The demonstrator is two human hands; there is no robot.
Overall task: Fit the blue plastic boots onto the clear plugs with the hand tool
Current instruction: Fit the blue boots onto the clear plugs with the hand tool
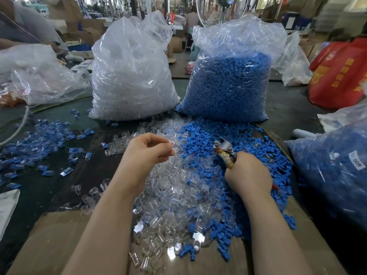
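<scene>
My left hand [147,149] pinches one clear plug [172,144] between thumb and fingertips, above a heap of loose clear plugs [178,187]. My right hand [248,173] is closed around the taped handles of the hand tool [224,148], whose metal jaws point up-left over the heap of loose blue boots [206,143]. The two heaps meet in the middle of the table. To the left lies a scatter of assembled pieces [39,143], clear plugs with blue boots on them.
Two tall plastic sacks stand behind the heaps: clear plugs [131,76] on the left, blue boots [228,82] on the right. Another bag of blue parts [333,167] sits at the right edge. Flat cardboard [55,245] covers the near table. A red bag [341,76] stands far right.
</scene>
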